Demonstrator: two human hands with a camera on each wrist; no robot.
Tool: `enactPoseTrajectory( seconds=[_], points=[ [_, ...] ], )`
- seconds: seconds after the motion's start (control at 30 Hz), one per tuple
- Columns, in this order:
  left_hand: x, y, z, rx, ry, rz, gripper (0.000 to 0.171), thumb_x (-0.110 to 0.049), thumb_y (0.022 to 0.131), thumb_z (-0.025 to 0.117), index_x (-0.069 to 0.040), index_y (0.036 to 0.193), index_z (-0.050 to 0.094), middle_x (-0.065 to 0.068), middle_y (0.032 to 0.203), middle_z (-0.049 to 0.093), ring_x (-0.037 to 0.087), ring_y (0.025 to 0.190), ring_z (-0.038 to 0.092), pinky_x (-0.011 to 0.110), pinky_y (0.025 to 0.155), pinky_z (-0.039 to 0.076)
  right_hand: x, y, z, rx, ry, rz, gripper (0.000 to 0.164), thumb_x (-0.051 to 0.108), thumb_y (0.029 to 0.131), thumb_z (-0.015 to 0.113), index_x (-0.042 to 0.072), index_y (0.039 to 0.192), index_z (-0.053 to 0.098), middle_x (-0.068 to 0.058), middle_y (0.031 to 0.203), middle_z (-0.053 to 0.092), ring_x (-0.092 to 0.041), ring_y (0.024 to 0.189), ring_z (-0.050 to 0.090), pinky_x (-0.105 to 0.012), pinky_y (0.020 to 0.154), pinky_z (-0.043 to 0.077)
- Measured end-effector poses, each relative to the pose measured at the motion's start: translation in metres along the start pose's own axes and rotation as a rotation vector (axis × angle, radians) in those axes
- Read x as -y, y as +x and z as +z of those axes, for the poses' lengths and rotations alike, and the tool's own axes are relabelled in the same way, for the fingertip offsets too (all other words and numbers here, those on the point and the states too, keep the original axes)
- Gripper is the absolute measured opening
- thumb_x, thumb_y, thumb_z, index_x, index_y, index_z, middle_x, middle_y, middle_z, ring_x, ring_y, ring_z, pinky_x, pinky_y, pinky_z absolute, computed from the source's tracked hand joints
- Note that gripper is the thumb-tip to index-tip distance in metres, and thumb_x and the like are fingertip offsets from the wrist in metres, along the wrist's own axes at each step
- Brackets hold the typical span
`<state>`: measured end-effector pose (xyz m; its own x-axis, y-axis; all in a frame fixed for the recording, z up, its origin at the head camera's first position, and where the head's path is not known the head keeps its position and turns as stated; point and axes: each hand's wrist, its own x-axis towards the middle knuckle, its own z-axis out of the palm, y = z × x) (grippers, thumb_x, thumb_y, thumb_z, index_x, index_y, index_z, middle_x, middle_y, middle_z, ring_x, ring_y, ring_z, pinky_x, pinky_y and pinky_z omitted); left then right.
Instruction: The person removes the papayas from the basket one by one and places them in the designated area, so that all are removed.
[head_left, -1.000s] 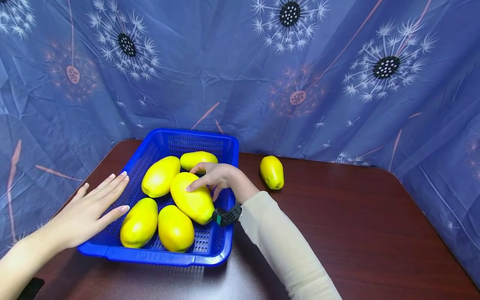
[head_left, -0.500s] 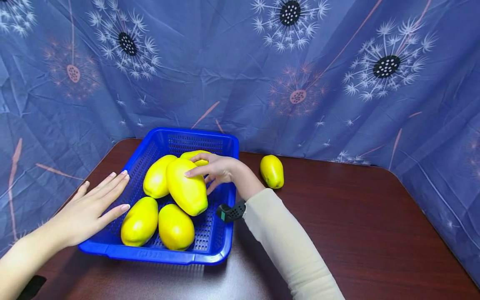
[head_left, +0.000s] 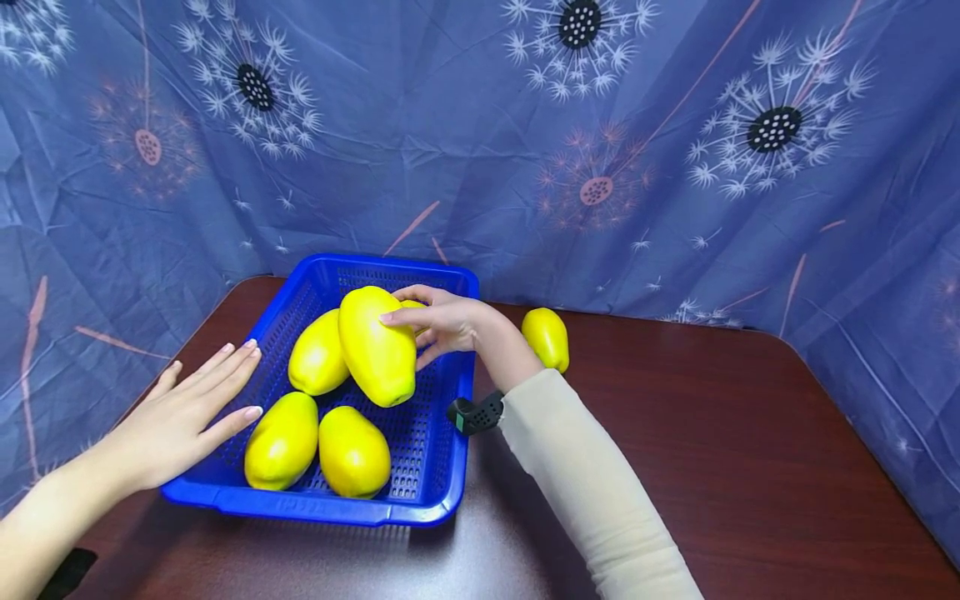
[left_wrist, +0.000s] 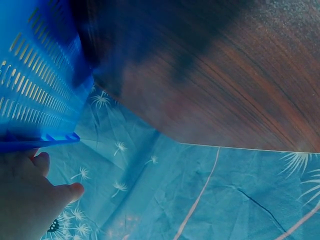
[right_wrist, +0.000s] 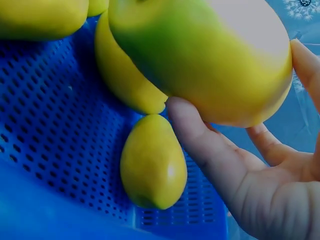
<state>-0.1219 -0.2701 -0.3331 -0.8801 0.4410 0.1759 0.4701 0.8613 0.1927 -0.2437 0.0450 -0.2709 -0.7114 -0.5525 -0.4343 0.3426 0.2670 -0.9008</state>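
On my head feed, the large yellow fruit (head_left: pixel 377 348) hangs inside the space of the blue basket (head_left: pixel 300 505), its greenish end tipped toward me. A second ago it sat lower and nearer the front right; it has since gone up and back, so I judge the right hand (head_left: pixel 444 321) now bears its weight instead of the basket. That hand grips it, thumb on one side and fingers curled round the other, as the right wrist view confirms. It overlaps the left rear fruit (head_left: pixel 317 357); I can't tell whether they touch. Below are the front left fruit (head_left: pixel 281 442) and the front right fruit (head_left: pixel 354 452), where they were; the far fruit (head_left: pixel 413 307) is mostly hidden. The left hand (head_left: pixel 183 425) has stayed spread at the basket's left rim, holding nothing; how firmly it presses I can't tell. Outside, a lone fruit (head_left: pixel 546 337) lies on the tabletop (head_left: pixel 697 433), before a dandelion-printed curtain (head_left: pixel 450 108).
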Motion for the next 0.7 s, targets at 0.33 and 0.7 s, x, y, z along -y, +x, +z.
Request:
enactPoseTrajectory(
  seconds=[0.33, 0.7],
  points=[
    [0.000, 0.000, 0.000, -0.009, 0.001, 0.000, 0.068, -0.038, 0.096, 0.048, -0.013, 0.150, 0.016, 0.012, 0.154, 0.019, 0.018, 0.142, -0.001, 0.059, 0.105, -0.013, 0.009, -0.014, -0.012, -0.046, 0.069, -0.061, 0.052, 0.019, 0.089, 0.062, 0.017, 0.135, 0.037, -0.016, 0.119, 0.051, -0.031, 0.092, 0.061, -0.050, 0.075, 0.052],
    [0.000, 0.000, 0.000, -0.010, 0.003, 0.002, 0.068, -0.038, 0.096, 0.048, -0.012, 0.150, 0.017, 0.012, 0.153, 0.020, 0.019, 0.142, 0.000, 0.059, 0.104, -0.013, 0.012, -0.034, -0.034, -0.096, 0.082, -0.076, 0.056, 0.020, 0.090, 0.058, 0.018, 0.140, 0.032, -0.016, 0.121, 0.049, -0.031, 0.093, 0.059, -0.050, 0.079, 0.051]
  ],
)
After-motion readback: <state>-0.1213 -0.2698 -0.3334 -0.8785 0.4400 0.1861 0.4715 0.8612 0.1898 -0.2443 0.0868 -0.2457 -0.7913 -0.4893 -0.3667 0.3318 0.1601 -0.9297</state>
